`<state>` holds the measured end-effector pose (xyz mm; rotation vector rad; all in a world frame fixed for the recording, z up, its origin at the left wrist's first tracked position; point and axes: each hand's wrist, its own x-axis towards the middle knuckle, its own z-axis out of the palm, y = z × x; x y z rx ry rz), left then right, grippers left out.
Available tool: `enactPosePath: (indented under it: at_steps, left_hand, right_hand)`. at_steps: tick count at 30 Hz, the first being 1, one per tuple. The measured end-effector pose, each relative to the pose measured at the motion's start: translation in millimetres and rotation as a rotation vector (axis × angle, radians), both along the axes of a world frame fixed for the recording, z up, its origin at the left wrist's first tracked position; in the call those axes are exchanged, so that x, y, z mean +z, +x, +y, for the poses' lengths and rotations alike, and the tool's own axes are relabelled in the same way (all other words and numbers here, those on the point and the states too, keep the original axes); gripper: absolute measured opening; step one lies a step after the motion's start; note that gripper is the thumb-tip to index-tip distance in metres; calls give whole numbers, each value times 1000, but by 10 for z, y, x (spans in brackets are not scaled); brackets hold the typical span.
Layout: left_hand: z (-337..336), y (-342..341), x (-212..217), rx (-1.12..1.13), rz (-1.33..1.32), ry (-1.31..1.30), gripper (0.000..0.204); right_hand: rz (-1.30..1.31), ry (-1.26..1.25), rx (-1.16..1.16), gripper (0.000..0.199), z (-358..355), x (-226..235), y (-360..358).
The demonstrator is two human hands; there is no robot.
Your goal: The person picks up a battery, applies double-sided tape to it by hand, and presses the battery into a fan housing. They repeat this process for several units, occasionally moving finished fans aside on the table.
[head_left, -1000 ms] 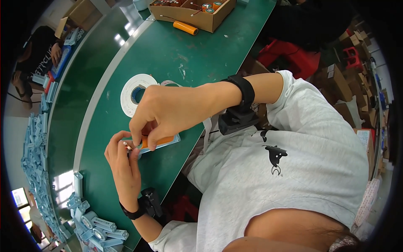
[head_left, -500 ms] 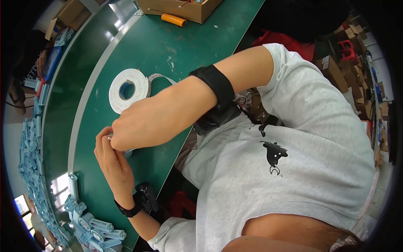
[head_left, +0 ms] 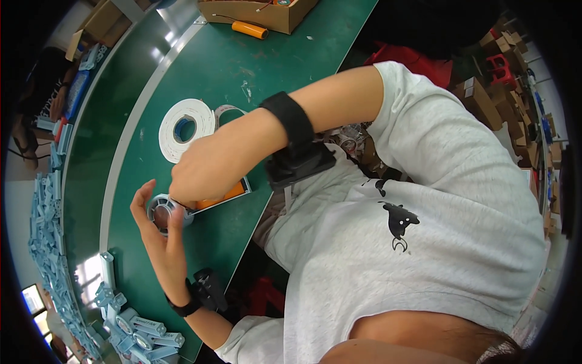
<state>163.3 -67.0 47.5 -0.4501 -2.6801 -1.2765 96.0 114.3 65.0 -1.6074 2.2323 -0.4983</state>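
A light blue-grey handheld fan housing (head_left: 187,217) lies open on the green table, its round head toward my left hand (head_left: 162,246). My left hand curls around that round head, thumb on one side and fingers on the other. In the handle part sits an orange cylindrical battery (head_left: 230,193). My right hand (head_left: 206,168) is closed over the join of head and handle, its fingertips hidden beneath the hand; what they pinch cannot be made out. Just beyond my right hand lies a white roll of tape (head_left: 171,136), with a loose strip curving off it.
A cardboard box (head_left: 273,15) and another orange battery (head_left: 250,30) are at the far end of the green table (head_left: 206,73). Assembled blue fans (head_left: 142,330) pile up at the near left. More blue parts (head_left: 48,236) line the far side, where another person's hand (head_left: 57,106) shows.
My right hand has shifted slightly right, uncovering the fan housing and its battery. The left fingers have spread from a pinch near the right hand to around the fan's round head.
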Motion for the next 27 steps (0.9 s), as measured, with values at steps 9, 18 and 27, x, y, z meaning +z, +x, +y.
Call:
enactPosePath:
  at_steps: [9, 18, 27]
  left_hand:
    - [-56, -109, 419, -30, 117, -181, 61]
    - [-479, -1682, 780, -114, 349, -92, 62]
    - [-835, -2737, -1, 903, 153, -916, 72]
  right_hand:
    - [-734, -741, -374, 37, 244, -334, 205]
    - [436, -859, -946, 24, 816, 130, -544]
    - [358, -163, -900, 18, 1215, -306, -1108]
